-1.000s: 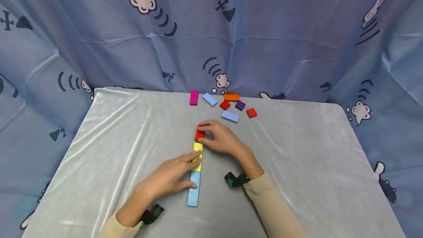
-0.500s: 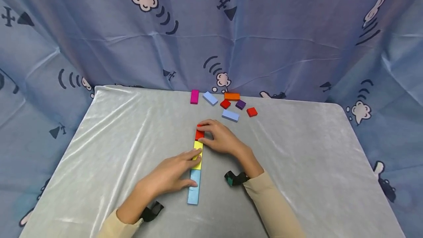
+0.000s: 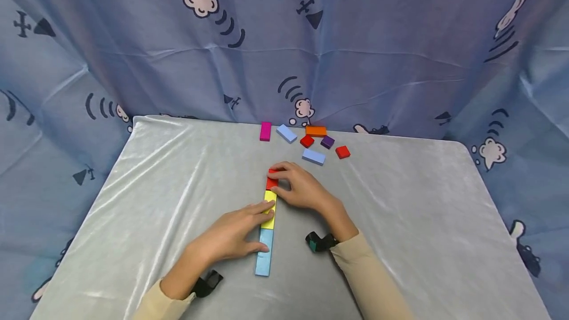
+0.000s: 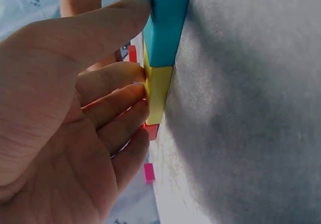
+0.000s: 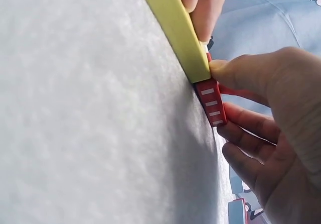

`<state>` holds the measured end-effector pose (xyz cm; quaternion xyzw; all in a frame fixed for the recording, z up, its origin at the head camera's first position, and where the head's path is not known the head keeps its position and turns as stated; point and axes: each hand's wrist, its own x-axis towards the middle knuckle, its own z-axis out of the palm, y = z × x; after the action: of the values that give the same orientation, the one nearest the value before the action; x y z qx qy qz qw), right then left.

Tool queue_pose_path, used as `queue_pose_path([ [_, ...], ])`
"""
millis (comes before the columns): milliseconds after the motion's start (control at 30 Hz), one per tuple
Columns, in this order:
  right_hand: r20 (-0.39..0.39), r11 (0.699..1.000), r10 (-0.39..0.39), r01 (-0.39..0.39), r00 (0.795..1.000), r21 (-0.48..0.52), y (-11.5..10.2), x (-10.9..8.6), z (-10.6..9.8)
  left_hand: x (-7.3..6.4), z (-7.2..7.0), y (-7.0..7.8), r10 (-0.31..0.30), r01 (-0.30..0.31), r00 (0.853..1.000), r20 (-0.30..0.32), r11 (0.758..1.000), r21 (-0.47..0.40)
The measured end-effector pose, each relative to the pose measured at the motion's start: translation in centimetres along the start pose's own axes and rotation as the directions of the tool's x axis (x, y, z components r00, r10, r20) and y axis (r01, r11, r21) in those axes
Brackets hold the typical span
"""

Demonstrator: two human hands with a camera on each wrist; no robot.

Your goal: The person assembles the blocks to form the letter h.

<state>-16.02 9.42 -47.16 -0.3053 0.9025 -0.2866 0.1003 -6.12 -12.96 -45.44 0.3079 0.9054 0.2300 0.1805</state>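
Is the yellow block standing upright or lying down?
Lying down: in the head view, the yellow block runs along the tablecloth between the cyan block and the red block held by the right hand.

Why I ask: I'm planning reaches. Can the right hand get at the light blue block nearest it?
Probably yes: nothing visible lies between the right hand and that light blue block, though that hand must first release the red block.

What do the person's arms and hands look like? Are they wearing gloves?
No gloves: the left hand and right hand are bare. The left sleeve and right sleeve are plain beige and stop short of the hands. There's a small black camera at each wrist, left camera and right camera; the right one shows a green patch.
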Motion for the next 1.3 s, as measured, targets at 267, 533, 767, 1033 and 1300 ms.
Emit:
queue_pose_path([
  [267, -0.008, 1.000, -0.020, 0.020, 1.000, -0.003, 0.12, -0.03, -0.14, 0.00, -0.06, -0.06, 0.008, -0.007, 1.000, 0.016, 0.999, -0.040],
  [533, 0.007, 1.000, -0.027, 0.027, 1.000, -0.015, -0.26, 0.07, -0.15, -0.13, -0.31, 0.12, -0.003, 0.004, 0.999, 0.037, 1.000, -0.010],
  [767, 0.021, 0.999, -0.005, 0.006, 1.000, -0.043, -0.57, 0.13, -0.21, -0.05, -0.26, 0.18, 0.004, -0.004, 1.000, 0.029, 1.000, -0.010],
  [1033, -0.009, 0.999, -0.016, 0.015, 1.000, -0.050, -0.54, 0.33, 0.04, -0.09, -0.24, 0.05, 0.011, -0.011, 1.000, 0.009, 1.000, 0.000],
  [1300, -0.018, 0.997, -0.021, 0.020, 1.000, -0.070, -0.74, 0.26, 0.09, -0.03, -0.16, -0.01, 0.012, -0.012, 1.000, 0.013, 1.000, 0.005],
])
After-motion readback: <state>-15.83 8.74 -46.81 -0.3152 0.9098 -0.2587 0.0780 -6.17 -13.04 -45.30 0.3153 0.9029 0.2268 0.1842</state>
